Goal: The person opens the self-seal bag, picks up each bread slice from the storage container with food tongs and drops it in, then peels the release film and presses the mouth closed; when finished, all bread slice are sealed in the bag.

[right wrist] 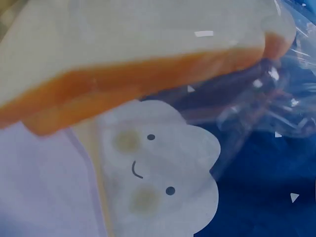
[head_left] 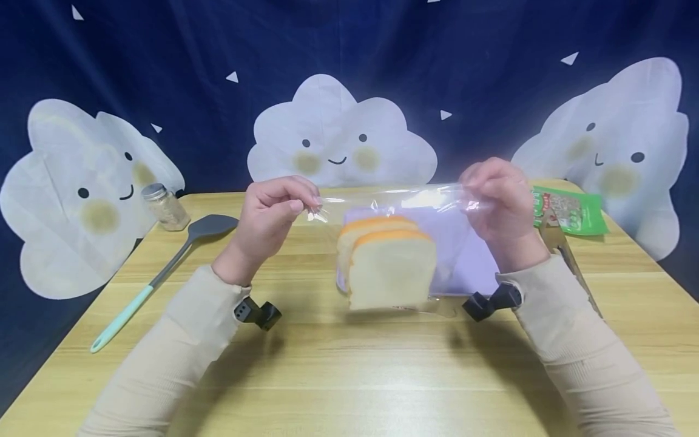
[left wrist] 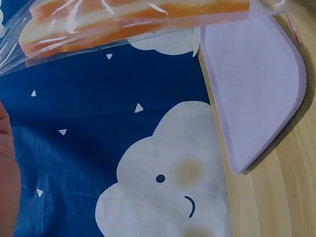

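Note:
A clear plastic bag [head_left: 404, 197] is stretched between my two hands, with slices of bread [head_left: 392, 270] hanging in it. My left hand [head_left: 273, 212] pinches the bag's upper left corner between thumb and fingers. At the other end, my right hand [head_left: 499, 200] grips the upper right corner, its fingers curled. The slices have white faces and orange-brown crusts; the left wrist view shows the bread [left wrist: 133, 22] under shiny film. Behind the bag lies a lavender tray [head_left: 464, 261], partly covered by the bread. The right wrist view shows the bread [right wrist: 138, 39] close up.
On the left, a spatula [head_left: 210, 226] with a mint handle lies near a lidded glass jar [head_left: 166, 207]. A green packet [head_left: 587, 212] sits at the back right. Beside it, a long brownish thing [head_left: 554, 233] runs behind my right forearm. A cloud-patterned blue curtain [head_left: 338, 36] hangs behind the table.

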Action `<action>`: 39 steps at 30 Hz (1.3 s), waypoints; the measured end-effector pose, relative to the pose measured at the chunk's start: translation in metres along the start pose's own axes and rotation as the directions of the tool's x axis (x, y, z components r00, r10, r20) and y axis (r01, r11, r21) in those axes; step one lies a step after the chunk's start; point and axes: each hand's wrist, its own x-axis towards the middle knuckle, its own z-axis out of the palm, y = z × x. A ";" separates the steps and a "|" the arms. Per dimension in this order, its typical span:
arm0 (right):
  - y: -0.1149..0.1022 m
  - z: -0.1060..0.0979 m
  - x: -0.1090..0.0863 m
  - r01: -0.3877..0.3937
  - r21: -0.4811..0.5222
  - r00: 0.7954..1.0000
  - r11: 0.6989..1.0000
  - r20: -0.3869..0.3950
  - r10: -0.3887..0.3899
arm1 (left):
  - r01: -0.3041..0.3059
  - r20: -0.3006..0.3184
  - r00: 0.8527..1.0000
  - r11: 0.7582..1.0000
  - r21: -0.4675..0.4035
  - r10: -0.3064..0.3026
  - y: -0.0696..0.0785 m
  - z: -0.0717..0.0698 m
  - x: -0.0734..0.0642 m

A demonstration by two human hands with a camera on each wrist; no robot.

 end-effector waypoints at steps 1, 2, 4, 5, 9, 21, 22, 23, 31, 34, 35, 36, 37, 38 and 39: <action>0.000 0.000 0.000 0.008 -0.009 1.000 1.000 0.013 -0.008 | -0.001 -0.001 1.000 1.000 -0.001 0.001 0.000 0.000 0.000; 0.000 0.001 0.000 0.008 -0.024 1.000 1.000 0.017 -0.008 | 0.000 -0.009 1.000 1.000 0.004 0.000 0.000 -0.001 0.000; 0.000 0.004 0.001 -0.008 -0.063 1.000 0.998 -0.013 0.007 | 0.005 -0.035 0.999 1.000 0.027 -0.004 0.001 -0.001 0.000; -0.001 0.005 0.001 -0.021 -0.092 0.999 0.996 -0.038 0.018 | 0.014 -0.053 0.999 0.999 0.043 -0.012 0.001 0.000 0.000; -0.002 0.009 0.001 -0.072 -0.227 0.987 0.971 -0.158 0.036 | 0.080 -0.115 0.991 0.993 0.091 -0.070 0.004 0.002 -0.002; -0.010 -0.010 -0.002 -0.060 -0.359 0.998 0.932 -0.004 0.062 | 0.156 -0.082 0.986 0.978 0.139 -0.146 0.010 -0.003 -0.003; -0.011 -0.011 -0.002 -0.063 -0.368 0.998 0.928 -0.004 0.066 | 0.156 -0.079 0.986 0.978 0.140 -0.146 0.011 -0.003 -0.002; -0.012 -0.012 -0.003 -0.064 -0.379 0.998 0.923 -0.006 0.067 | 0.157 -0.079 0.986 0.977 0.141 -0.147 0.011 -0.003 -0.002; -0.017 -0.017 -0.005 -0.107 -0.413 0.993 0.904 -0.008 0.114 | 0.178 -0.111 0.980 0.973 0.146 -0.163 0.011 0.005 0.008; -0.019 -0.020 -0.006 -0.147 -0.418 0.986 0.897 0.011 0.167 | 0.194 -0.110 0.978 0.968 0.158 -0.178 0.011 0.008 0.013; -0.020 -0.021 -0.006 -0.168 -0.420 0.982 0.892 0.013 0.190 | 0.199 -0.106 0.977 0.965 0.169 -0.183 0.011 0.009 0.015; -0.021 -0.021 -0.007 -0.192 -0.441 0.977 0.877 0.004 0.215 | 0.202 -0.101 0.977 0.962 0.183 -0.186 0.011 0.010 0.017; -0.022 -0.022 -0.007 -0.220 -0.457 0.970 0.862 -0.008 0.243 | 0.205 -0.092 0.977 0.960 0.191 -0.190 0.012 0.011 0.019; -0.023 -0.022 -0.006 -0.252 -0.493 0.963 0.833 -0.039 0.268 | 0.206 -0.082 0.978 0.958 0.202 -0.193 0.012 0.012 0.021; -0.025 -0.021 -0.006 -0.292 -0.534 0.952 0.794 -0.078 0.297 | 0.206 -0.069 0.978 0.955 0.213 -0.195 0.012 0.013 0.023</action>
